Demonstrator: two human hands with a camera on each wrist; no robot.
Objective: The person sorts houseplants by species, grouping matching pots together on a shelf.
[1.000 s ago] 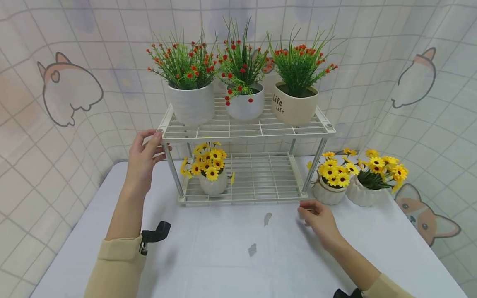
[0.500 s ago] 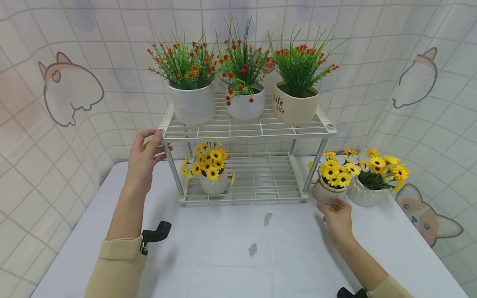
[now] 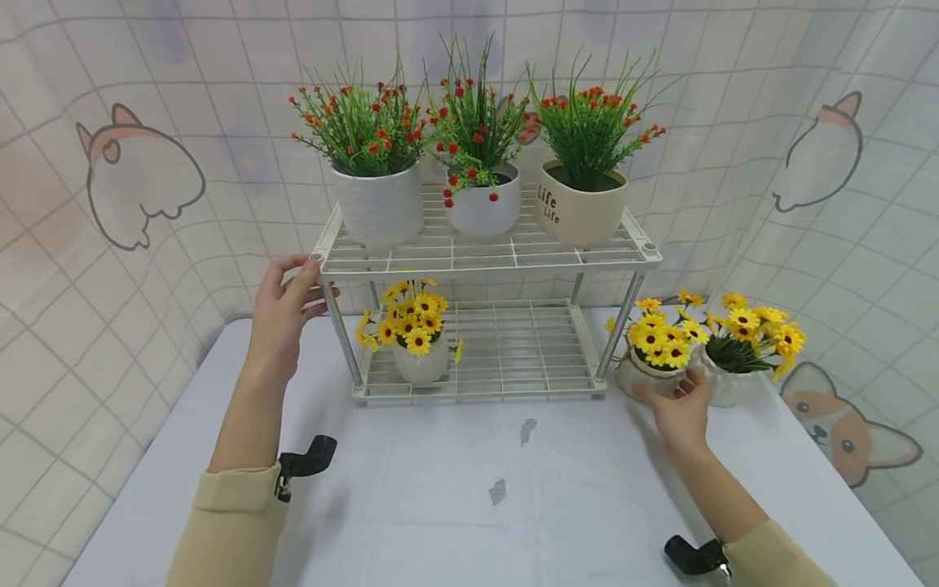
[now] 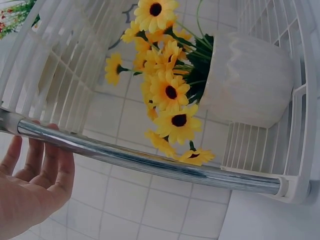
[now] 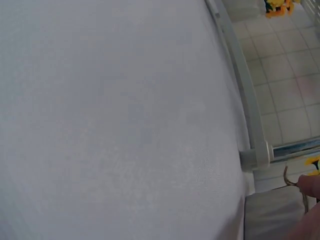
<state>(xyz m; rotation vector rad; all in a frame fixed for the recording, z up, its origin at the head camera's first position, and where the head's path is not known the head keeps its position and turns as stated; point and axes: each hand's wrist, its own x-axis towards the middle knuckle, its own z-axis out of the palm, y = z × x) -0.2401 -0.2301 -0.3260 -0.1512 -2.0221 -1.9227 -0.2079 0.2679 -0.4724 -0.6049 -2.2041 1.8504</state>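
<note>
My left hand [image 3: 281,306] holds the upper left front corner of a white two-tier wire rack [image 3: 491,267]. In the left wrist view its fingers [image 4: 50,167] lie behind the chrome post [image 4: 150,161], near the top. Beside the rack on the right, my right hand [image 3: 681,416] is at a white pot of yellow daisies [image 3: 660,338] tied with twine. The thumb lies on the pot's front and the fingers reach round its right side, partly hiding it. The right wrist view catches only part of that hand at its lower right edge, by the pot [image 5: 272,212].
Another ribbed white pot of yellow daisies [image 3: 734,387] stands just right of my right hand. One more daisy pot [image 3: 420,359] sits at the left of the lower shelf. Three red-flowered plants, such as the cream pot [image 3: 587,212], stand on the upper shelf.
My right hand has moved right from the rack's lower front corner to the twine-tied daisy pot and come round it. My left hand has stayed on the rack's corner.
</note>
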